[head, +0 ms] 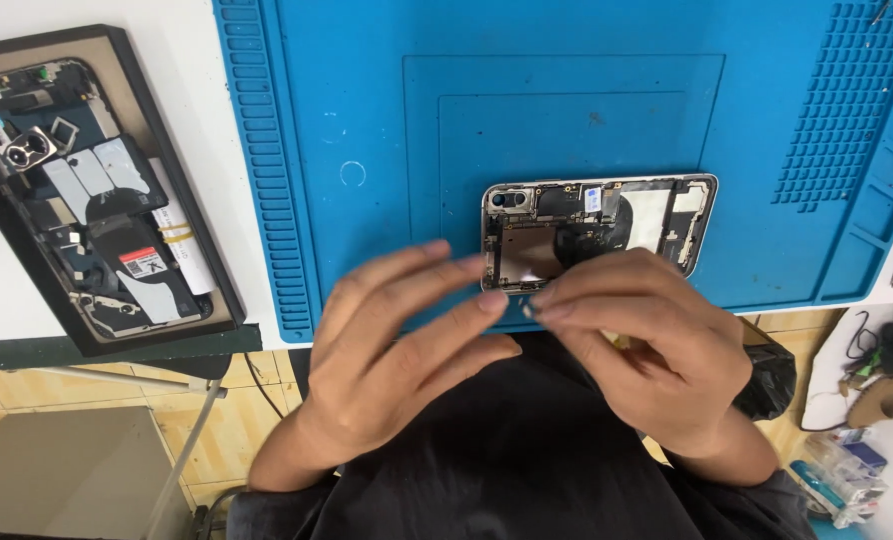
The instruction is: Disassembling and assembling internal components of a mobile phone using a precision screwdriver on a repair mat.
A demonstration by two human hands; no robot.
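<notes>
An opened phone chassis [607, 215] with bare circuit boards and a camera module lies on the blue silicone work mat [567, 110] near its front edge. My left hand [397, 350] hovers just in front of it, fingers stretched toward the phone's lower left corner, holding nothing that I can see. My right hand [647, 340] covers the phone's lower edge. Its thumb and forefinger are pinched together at the fingertips, close to my left fingertips; whether a tiny part sits between them I cannot tell.
At the left, a dark framed tray [117, 340] holds phone parts: a camera module, cables and shielding plates. The mat has ribbed edges and small compartments [847, 110] at the right. Below the table lie floor tiles, a black bag [772, 380] and clutter.
</notes>
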